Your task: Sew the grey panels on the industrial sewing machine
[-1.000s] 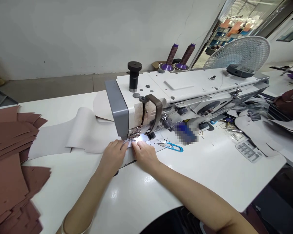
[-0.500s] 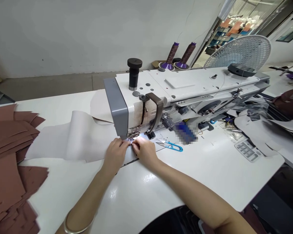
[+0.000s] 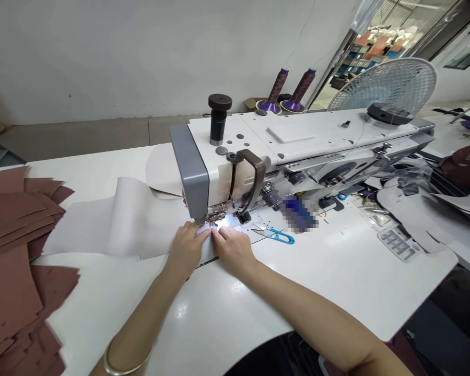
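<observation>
A white sewing machine (image 3: 250,141) with a grey end cover stands on the white table, its lamp lighting the needle area. My left hand (image 3: 186,248) rests just in front of the needle, fingers together on the edge of a pale sheet (image 3: 129,219). Close beside it on the right, my right hand (image 3: 233,248) has its fingers pressed together at the same lit spot; the thumbs nearly meet. What lies under the fingertips is too small to make out. The pale sheet runs left from the machine and curls upward in the middle.
Stacked brown pieces (image 3: 11,282) lie at the left. Blue thread snips (image 3: 278,236) are right of my right hand. Behind the machine stand two thread cones (image 3: 303,89) and a fan (image 3: 387,86). Pale cut pieces (image 3: 407,209) lie at the right.
My right hand has shifted slightly down, and its fingers look straighter. My left hand stays nearly where it was. The whole view has moved a little.
</observation>
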A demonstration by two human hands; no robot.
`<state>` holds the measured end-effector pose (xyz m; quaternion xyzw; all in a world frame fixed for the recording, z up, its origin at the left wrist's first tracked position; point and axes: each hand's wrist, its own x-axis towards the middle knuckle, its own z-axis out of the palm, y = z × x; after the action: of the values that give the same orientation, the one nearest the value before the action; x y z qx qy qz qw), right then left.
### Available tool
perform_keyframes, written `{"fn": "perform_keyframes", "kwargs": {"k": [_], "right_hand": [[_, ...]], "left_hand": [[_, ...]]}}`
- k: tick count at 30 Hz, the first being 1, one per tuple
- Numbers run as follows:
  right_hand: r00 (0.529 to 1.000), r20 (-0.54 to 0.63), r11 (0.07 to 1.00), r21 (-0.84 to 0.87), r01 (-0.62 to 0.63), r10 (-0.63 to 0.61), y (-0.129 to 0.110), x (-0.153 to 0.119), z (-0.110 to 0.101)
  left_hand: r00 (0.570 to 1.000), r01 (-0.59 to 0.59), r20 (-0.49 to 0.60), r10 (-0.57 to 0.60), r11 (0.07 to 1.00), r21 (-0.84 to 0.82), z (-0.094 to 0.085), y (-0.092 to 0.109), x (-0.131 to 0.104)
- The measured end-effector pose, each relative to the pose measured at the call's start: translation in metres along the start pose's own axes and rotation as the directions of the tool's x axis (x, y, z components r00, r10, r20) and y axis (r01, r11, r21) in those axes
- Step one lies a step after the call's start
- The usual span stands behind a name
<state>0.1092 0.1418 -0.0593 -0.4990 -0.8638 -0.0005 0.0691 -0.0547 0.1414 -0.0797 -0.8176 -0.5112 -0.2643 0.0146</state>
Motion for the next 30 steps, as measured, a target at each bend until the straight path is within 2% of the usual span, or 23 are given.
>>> {"fn": "perform_keyframes", "kwargs": {"k": [22, 30], "right_hand": [[0.999, -0.033, 1.000, -0.002, -0.018, 0.018, -0.0004, 0.0026, 0.0037], [0.999, -0.040, 1.000, -0.004, -0.017, 0.017, 0.0002, 0.0020, 0.0073]], "left_hand": [[0.999, 0.029, 0.010, -0.030, 0.997, 0.076, 0.0043, -0.0013, 0.0034], [0.998, 0.038, 0.049, -0.042, 0.995, 0.088, -0.0029, 0.0034, 0.0058]]}}
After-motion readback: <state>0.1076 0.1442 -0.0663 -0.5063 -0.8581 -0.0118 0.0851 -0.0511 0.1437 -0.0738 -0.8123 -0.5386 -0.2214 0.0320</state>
